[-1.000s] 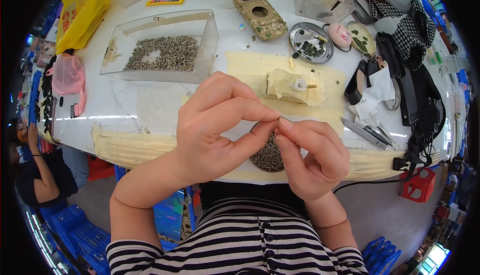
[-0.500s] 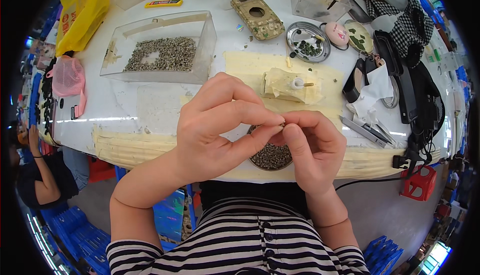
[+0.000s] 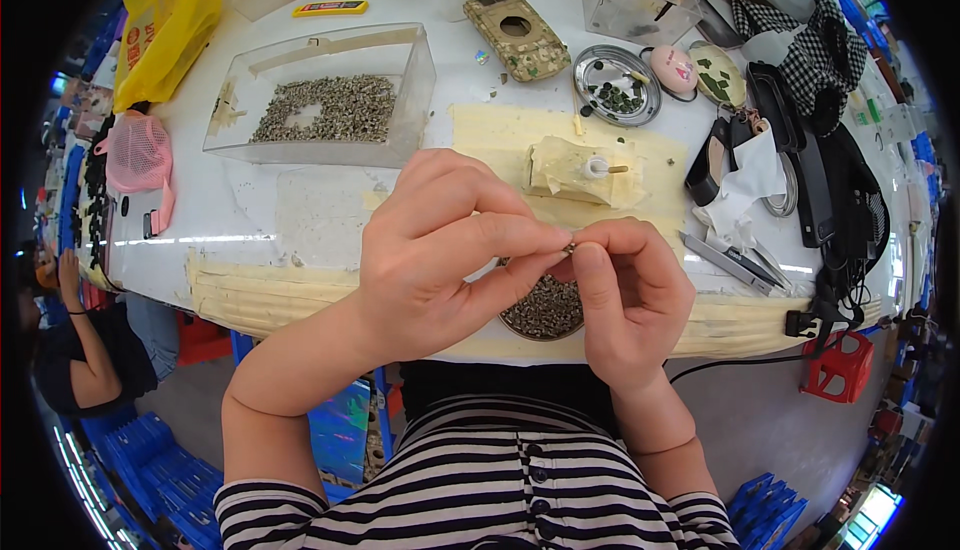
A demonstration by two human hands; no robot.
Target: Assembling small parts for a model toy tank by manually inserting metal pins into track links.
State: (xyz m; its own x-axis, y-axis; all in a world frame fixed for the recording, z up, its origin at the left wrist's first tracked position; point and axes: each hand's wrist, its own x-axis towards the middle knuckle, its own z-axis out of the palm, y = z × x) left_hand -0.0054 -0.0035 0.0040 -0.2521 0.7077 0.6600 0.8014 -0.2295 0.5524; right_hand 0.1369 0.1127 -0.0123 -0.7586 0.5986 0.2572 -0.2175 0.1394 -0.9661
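My left hand (image 3: 440, 250) and my right hand (image 3: 635, 300) meet fingertip to fingertip, thumb and forefinger pinched on each. Between them sits a tiny brownish part (image 3: 570, 248), mostly covered by the fingers, so its exact kind cannot be told. Just below the fingertips, partly hidden by both hands, is a round dish (image 3: 543, 337) filled with small grey-brown parts (image 3: 545, 308). Beyond the hands a tape-covered block (image 3: 575, 172) carries a small white bottle tip with a brown stick.
A clear box (image 3: 310, 153) of similar small parts stands back left. A camouflage toy tank hull (image 3: 515, 35), a metal dish (image 3: 617, 86) with dark green bits and a pink oval case (image 3: 673, 70) lie farther back. Tweezers (image 3: 770, 266) and a cutter (image 3: 725, 262) lie right.
The fingertips have shifted very slightly to the right, and a bit more of the tiny part shows between them. Both pinches stay as they were.
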